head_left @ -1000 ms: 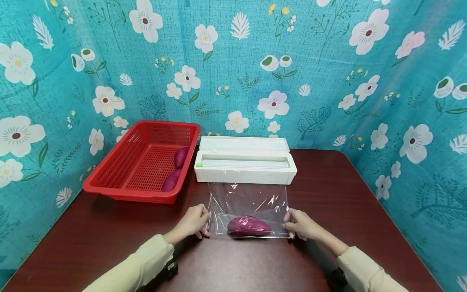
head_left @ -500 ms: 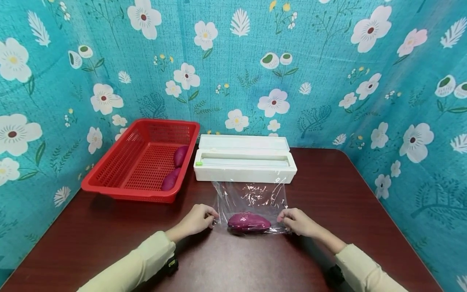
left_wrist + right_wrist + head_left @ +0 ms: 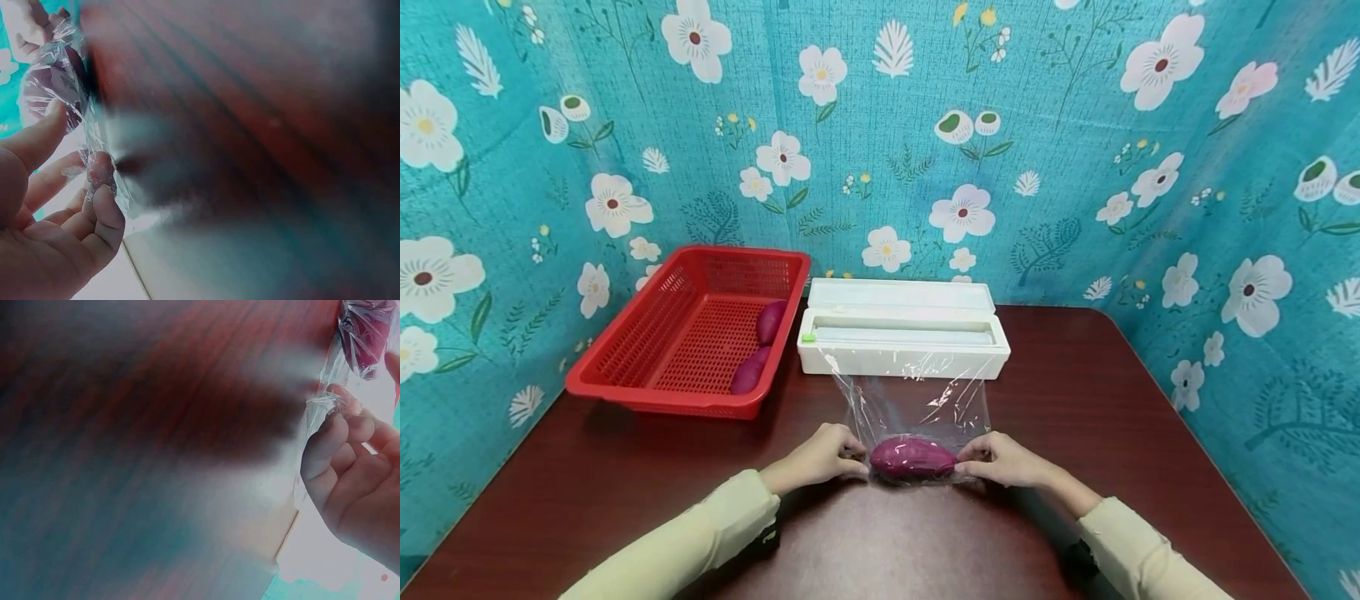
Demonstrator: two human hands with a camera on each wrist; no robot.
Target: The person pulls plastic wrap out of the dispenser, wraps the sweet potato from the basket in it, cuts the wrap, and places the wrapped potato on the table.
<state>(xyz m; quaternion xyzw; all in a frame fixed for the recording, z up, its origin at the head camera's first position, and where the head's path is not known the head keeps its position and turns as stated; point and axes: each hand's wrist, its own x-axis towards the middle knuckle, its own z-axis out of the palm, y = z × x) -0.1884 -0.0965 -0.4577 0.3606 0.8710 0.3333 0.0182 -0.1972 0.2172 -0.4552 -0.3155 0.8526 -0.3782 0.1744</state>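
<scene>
A purple sweet potato (image 3: 913,457) lies on the table, covered by clear plastic wrap (image 3: 917,404) that runs back to a white dispenser box (image 3: 904,360). At its left end, my left hand (image 3: 826,457) holds bunched wrap in curled fingers. The left wrist view shows that film (image 3: 94,134) gathered between the fingers, with the thumb against the wrapped sweet potato (image 3: 53,87). My right hand (image 3: 1006,460) grips the wrap at the other end. In the right wrist view, crumpled film (image 3: 325,400) sits at the curled fingertips, just beside the sweet potato (image 3: 369,334).
A red plastic basket (image 3: 662,396) stands at the back left with two more purple sweet potatoes (image 3: 750,371) in it. The dispenser's lid (image 3: 901,295) is raised, and a film roll (image 3: 904,336) shows inside. A floral curtain (image 3: 880,150) surrounds the table (image 3: 880,542).
Both hands have moved inward from the film's side edges to the ends of the sweet potato, drawing the wrap in around it. The basket and dispenser have stayed put.
</scene>
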